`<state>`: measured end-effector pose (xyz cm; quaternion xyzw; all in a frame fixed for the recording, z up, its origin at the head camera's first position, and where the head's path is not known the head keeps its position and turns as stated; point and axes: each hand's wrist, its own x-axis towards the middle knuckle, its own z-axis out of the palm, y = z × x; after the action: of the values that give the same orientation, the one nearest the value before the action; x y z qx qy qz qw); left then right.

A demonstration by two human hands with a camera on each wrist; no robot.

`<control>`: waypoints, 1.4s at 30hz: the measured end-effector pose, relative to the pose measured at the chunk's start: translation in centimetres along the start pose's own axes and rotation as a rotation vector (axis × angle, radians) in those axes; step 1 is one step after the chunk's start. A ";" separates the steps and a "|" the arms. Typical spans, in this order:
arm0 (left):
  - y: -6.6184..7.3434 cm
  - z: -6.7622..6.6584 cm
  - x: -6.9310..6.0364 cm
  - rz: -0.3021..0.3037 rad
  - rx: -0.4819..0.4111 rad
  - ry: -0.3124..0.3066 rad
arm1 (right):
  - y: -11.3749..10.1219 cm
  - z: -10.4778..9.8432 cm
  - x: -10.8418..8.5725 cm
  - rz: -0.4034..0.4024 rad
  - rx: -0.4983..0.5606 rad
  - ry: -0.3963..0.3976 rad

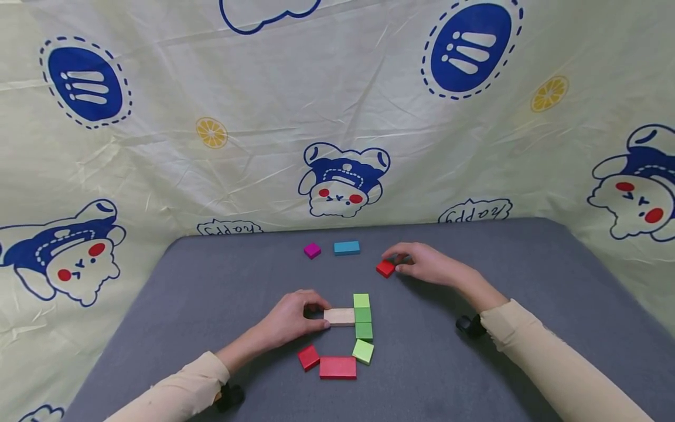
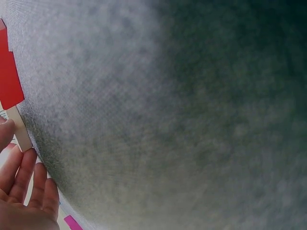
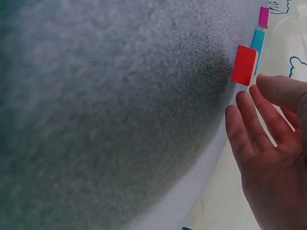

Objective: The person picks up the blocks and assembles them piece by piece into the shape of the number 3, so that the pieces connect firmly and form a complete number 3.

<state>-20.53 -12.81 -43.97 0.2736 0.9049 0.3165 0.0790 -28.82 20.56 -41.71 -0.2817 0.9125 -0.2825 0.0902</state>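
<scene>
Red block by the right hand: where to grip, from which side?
Probably a pinch across two opposite side faces, low, from the right. The red block lies flat and turned askew, with no other block touching it, so its sides look accessible. The right hand is on that side; the blue block lies clear to the left.

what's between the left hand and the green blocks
A pale wooden block lies there in the head view: the left hand holds one end and the other meets the green blocks.
</scene>
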 end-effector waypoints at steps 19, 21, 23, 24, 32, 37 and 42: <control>0.0 0.0 0.0 -0.015 0.000 0.006 | -0.1 1.0 0.9 0.053 -0.019 0.005; -0.1 0.0 -0.1 -0.011 -0.001 0.007 | -0.2 1.0 0.9 0.056 -0.019 0.005; -0.1 0.0 -0.1 -0.007 -0.003 0.007 | -0.4 1.0 0.8 0.058 -0.017 0.003; -0.1 0.0 -0.1 -0.006 -0.006 0.007 | -0.5 1.1 0.8 0.055 -0.016 0.002; 0.0 -0.1 -0.1 0.000 -0.010 0.004 | -1.5 1.3 1.0 0.021 -0.015 -0.010; -0.1 0.0 0.0 0.001 -0.012 0.001 | -2.4 1.5 1.3 0.000 -0.003 -0.027; -0.1 0.0 0.0 -0.002 -0.018 -0.001 | -3.4 1.9 1.5 -0.022 0.011 -0.055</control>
<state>-20.60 -12.86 -43.99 0.2720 0.9023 0.3243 0.0820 -27.87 16.53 -41.31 -0.2988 0.9050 -0.2807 0.1139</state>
